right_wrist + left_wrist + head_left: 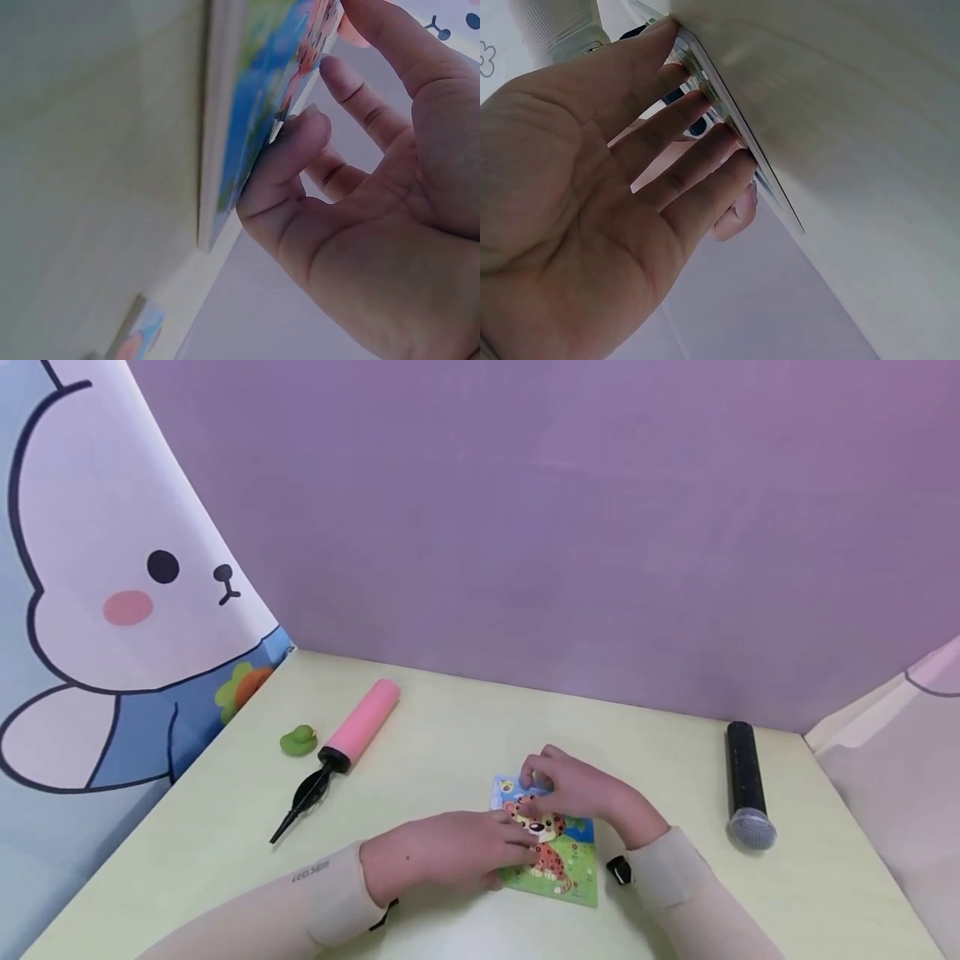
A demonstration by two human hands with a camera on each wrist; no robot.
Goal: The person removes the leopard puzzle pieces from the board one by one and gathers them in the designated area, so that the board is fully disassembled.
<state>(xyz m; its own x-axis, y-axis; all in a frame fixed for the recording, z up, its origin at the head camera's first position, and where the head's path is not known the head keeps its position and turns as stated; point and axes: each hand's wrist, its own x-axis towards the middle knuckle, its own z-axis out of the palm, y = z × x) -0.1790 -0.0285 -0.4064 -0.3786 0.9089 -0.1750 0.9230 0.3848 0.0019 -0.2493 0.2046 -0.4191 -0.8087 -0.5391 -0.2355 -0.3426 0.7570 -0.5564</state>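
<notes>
A flat board (577,877) with a cartoon leopard on grass lies on the table. My left hand (450,852) reaches over its left side; in the left wrist view its fingertips (739,161) touch the picture face, and the thumb is by the near edge. Over the board's upper part is my right hand (581,785), fingers bent. In the right wrist view, the bent thumb (289,150) touches or nearly touches the printed face, other fingers hovering near it. Nothing visible is pinched in either hand. A small picture piece (142,330) lies apart on the table.
To the left on the pale table (442,743) lie a pink hand pump (365,722) with a black nozzle and a green duck toy (298,741). A black microphone (746,785) lies at the right. A purple backdrop (525,527) rises behind the table.
</notes>
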